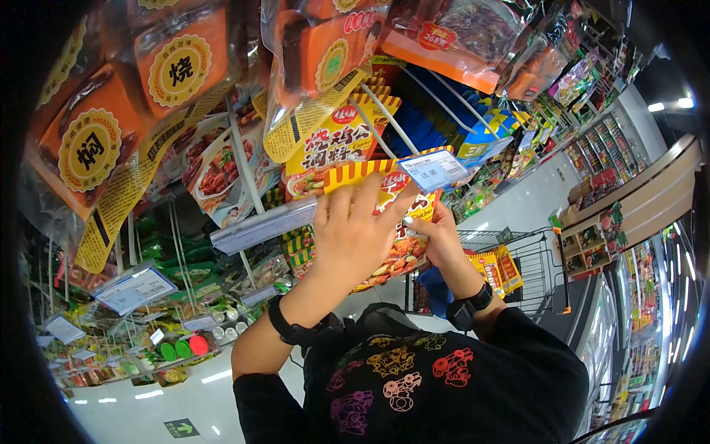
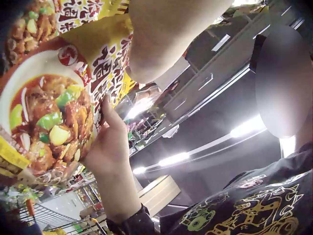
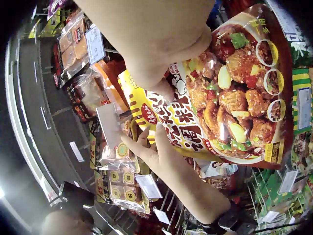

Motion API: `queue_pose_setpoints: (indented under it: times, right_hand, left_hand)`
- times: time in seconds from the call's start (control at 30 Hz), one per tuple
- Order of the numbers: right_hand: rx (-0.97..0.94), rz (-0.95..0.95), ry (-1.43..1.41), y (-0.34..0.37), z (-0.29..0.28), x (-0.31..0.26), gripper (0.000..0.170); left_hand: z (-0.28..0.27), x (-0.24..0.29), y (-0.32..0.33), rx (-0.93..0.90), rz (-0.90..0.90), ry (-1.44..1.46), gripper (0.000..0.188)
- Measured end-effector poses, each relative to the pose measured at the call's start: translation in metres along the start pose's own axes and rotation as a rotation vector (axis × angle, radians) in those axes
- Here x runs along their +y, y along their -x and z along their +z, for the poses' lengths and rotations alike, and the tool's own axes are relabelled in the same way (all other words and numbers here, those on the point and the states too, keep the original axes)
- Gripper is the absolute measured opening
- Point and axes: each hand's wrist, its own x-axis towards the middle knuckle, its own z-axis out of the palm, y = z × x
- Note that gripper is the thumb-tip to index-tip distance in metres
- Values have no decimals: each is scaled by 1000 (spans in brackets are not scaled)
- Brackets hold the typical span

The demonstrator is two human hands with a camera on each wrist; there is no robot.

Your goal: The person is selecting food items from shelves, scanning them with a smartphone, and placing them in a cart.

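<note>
A yellow and red seasoning packet (image 1: 403, 255) with a picture of cooked chicken is held in front of the shelf hooks. My left hand (image 1: 355, 233) lies over its upper front with the fingers spread and fairly straight, close to a price tag (image 1: 435, 172). At the packet's right side my right hand (image 1: 441, 240) pinches the edge, thumb on the front. The left wrist view has the packet (image 2: 51, 115) large, with the right hand (image 2: 110, 142) at its edge. In the right wrist view, the left hand (image 3: 151, 152) touches the packet's (image 3: 230, 93) yellow top part.
A similar packet (image 1: 333, 140) hangs behind. Large packs (image 1: 177, 70) hang at upper left, above a clear label strip (image 1: 262, 229). A wire cart (image 1: 536, 266) with yellow packets (image 1: 495, 272) stands to the right. More shelves (image 1: 640, 296) line the far right.
</note>
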Motion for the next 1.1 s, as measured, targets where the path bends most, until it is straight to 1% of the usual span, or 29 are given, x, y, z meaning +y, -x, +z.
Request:
queue_pose_setpoints:
  times: [0.17, 0.27, 0.3, 0.4, 0.43, 0.47, 0.5, 0.53, 0.57, 0.63, 0.67, 0.7, 0.73, 0.77, 0.8, 0.83, 0.9, 0.97, 1.03, 1.1]
  right_hand:
    - [-4, -15, 13, -5, 2, 2, 38]
    - [-10, -34, 18, -14, 1, 7, 38]
    - [-6, -46, 35, -18, 0, 10, 38]
    - [-27, -74, 39, -34, 3, 15, 38]
    - [-32, -74, 41, -41, 6, 15, 38]
    - [-35, -74, 41, -47, 10, 16, 38]
    - [3, -134, 19, -51, 17, 16, 33]
    - [25, -123, 7, -62, 16, 23, 29]
    - [45, -113, -5, -78, 11, 35, 25]
    - [82, -64, -8, -84, 27, 27, 19]
    - [34, -46, -28, -89, 26, 28, 21]
    - [-14, -26, -47, -97, 19, 35, 23]
    - [-62, -7, -65, -106, 16, 42, 25]
    - [-75, -52, -221, -115, 17, 52, 30]
    - [-86, -63, -277, -121, 16, 59, 30]
    - [-96, -76, -241, -128, 17, 63, 31]
    - [-111, -124, -139, -139, 15, 72, 33]
    - [-123, -211, 17, -147, 12, 81, 35]
    - [-111, -351, 198, -158, 6, 92, 37]
    - [-54, -522, 422, -164, 2, 103, 39]
  left_hand:
    - [7, -4, 10, -4, 11, -2, 45]
    - [10, -8, 19, 50, -51, -115, 46]
    - [11, -11, 28, 39, -100, -79, 56]
    - [16, -29, 50, 124, -336, 232, 64]
    - [17, -32, 52, 199, -437, 224, 66]
    - [18, -36, 52, 169, -544, 373, 62]
    - [19, -40, 51, 135, -649, 522, 58]
    - [24, -46, 52, 100, -751, 672, 54]
    - [42, -61, 65, 79, -609, 487, 38]
    - [45, -67, 63, -10, -735, 547, 29]
    - [46, -70, 62, -55, -798, 575, 24]
    - [49, -72, 61, -49, -838, 595, 21]
    - [53, -76, 61, -28, -834, 621, 20]
    - [57, -80, 62, -10, -831, 649, 19]
    - [58, -82, 62, 4, -832, 678, 19]
    - [58, -81, 58, 10, -866, 683, 17]
    - [63, -84, 58, 44, -847, 614, 17]
    - [66, -85, 60, 72, -853, 586, 17]
    - [67, -82, 58, 96, -883, 599, 17]
    - [68, -80, 56, 104, -914, 592, 18]
